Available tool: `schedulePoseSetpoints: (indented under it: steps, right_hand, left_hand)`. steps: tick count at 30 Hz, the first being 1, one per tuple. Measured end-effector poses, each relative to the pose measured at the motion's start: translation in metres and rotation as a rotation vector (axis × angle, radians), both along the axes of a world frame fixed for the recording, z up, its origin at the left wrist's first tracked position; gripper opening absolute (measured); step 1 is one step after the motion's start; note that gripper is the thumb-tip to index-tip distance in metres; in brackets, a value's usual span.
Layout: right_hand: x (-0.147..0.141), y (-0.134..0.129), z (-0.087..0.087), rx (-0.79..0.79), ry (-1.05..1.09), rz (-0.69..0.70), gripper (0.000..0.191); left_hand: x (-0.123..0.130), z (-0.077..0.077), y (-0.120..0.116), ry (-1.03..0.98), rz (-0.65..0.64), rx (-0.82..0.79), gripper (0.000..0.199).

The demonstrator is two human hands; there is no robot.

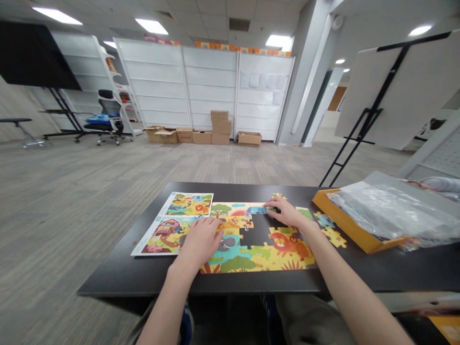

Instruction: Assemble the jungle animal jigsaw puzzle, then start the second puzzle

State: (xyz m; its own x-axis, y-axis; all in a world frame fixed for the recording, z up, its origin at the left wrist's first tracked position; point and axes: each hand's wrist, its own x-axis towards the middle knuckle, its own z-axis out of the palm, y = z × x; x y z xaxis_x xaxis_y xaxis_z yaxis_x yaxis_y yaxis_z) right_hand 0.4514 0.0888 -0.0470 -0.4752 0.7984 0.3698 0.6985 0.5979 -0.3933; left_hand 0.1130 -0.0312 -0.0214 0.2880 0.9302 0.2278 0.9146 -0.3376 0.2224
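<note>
A partly assembled jigsaw puzzle with cartoon animals lies on the dark table, with a gap in its middle where the black tabletop shows. My left hand lies flat over the puzzle's left edge and the side of the picture sheet, fingers outstretched. At the puzzle's top edge, my right hand has its thumb and fingers closed at a blue elephant puzzle piece. The fingers partly cover that piece. Loose puzzle pieces lie right of the puzzle, and another loose piece sits beyond my right hand.
An orange-yellow box with clear plastic wrapping stands on the table's right side. The table's front edge is close to me. Beyond the table are cardboard boxes, white shelving, an office chair and a board on a stand.
</note>
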Motion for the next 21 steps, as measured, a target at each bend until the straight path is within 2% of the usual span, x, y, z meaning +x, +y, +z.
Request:
schedulePoseSetpoints:
  steps: [2,5,7,10,13,17,19,21]
  right_hand:
    - [0.008,0.001,0.009,0.018,0.092,-0.112,0.029]
    - [0.03,0.004,0.02,0.092,0.204,-0.461,0.036]
    - [0.049,0.005,0.022,0.073,0.132,-0.66,0.034]
    - [0.074,0.005,0.02,-0.015,-0.044,-0.793,0.031]
    - [0.09,-0.001,0.017,-0.11,-0.103,-0.793,0.03]
    - [0.1,-0.015,0.021,-0.279,-0.151,-0.638,0.029]
    - [0.101,-0.022,0.024,-0.33,-0.195,-0.572,0.039]
    - [0.101,-0.026,0.027,-0.357,-0.241,-0.561,0.05]
  left_hand:
    - [-0.001,0.0,0.0,0.004,0.003,-0.001,0.025]
    - [-0.002,0.0,-0.001,0.005,0.009,0.01,0.025]
    - [-0.004,0.0,-0.001,0.005,0.007,0.014,0.025]
    - [-0.006,-0.002,0.0,0.005,0.005,0.015,0.025]
    - [-0.005,-0.001,0.001,-0.004,0.004,0.013,0.025]
    - [-0.002,0.001,-0.001,0.003,-0.002,-0.012,0.025]
    - [0.0,0.001,-0.002,0.012,-0.009,-0.021,0.026]
    - [0.001,0.0,-0.002,0.013,-0.017,-0.02,0.026]
